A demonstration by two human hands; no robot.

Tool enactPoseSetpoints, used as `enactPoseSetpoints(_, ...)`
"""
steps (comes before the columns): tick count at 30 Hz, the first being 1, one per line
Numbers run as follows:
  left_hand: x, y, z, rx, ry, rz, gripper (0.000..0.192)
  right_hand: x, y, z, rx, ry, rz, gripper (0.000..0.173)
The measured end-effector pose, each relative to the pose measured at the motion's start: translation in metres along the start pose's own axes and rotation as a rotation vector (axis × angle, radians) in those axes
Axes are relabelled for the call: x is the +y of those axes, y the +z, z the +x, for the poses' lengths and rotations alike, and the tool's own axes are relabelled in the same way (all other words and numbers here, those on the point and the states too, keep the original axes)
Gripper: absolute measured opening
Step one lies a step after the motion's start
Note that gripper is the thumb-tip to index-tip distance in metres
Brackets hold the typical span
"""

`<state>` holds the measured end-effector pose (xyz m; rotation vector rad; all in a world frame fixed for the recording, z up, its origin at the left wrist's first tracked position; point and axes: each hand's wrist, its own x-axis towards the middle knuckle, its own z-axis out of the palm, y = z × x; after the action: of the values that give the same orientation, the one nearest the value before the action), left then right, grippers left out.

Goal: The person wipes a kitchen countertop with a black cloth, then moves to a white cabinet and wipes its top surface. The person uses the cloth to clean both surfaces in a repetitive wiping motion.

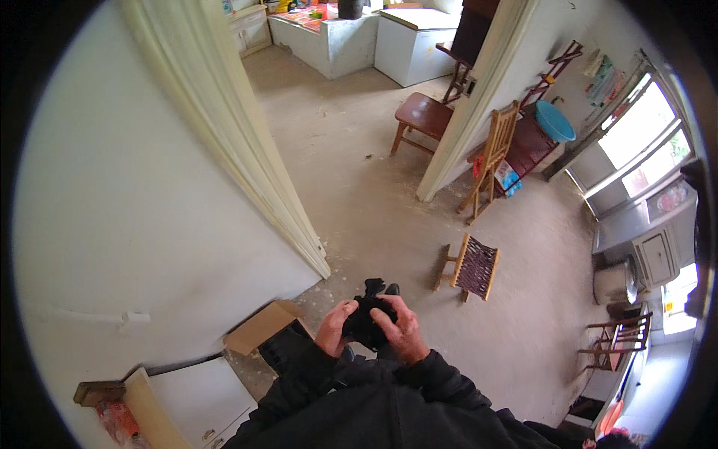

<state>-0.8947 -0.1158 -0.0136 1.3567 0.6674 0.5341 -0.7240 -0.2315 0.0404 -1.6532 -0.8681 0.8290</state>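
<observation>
Both my hands grip a bundle of black cloth [363, 328] in front of my body. My left hand [335, 328] holds its left side. On its right side, my right hand [403, 328] has the thumb laid over the cloth. A loose end of the material sticks up beyond my fingers; its exact kind cannot be made out. Below and to the left, an open cardboard box [263, 327] stands on the floor against the wall, with dark things inside it [280, 342]. Part of a dark shoe shows just past the cloth.
A folding stool [475, 266] with a woven seat stands ahead to the right. Beyond it, a folded wooden chair [496, 151] leans near the doorway frame [449, 140]. A brown wooden chair [424, 117] stands past the frame. A white cabinet [202, 395] is at lower left.
</observation>
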Motion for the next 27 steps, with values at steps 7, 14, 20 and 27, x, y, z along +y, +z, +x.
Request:
enactPoseSetpoints(7,0.052,0.038,0.121,0.153,-0.424,-0.41,0.031,0.013,-0.061,0.13,0.055,-0.111,-0.105,0.034)
enactPoseSetpoints(14,0.089,0.079,0.222,0.096,-0.251,-0.307,0.035,0.012,-0.14,0.22,0.063,-0.021,-0.011,0.029)
enactPoseSetpoints(20,0.081,0.087,0.287,-0.013,-0.323,-0.171,0.028,-0.004,-0.165,0.263,0.014,0.069,0.153,0.027)
enactPoseSetpoints(27,0.062,0.094,0.34,0.203,-0.386,-0.355,0.028,0.014,-0.17,0.321,-0.11,0.126,0.231,0.033)
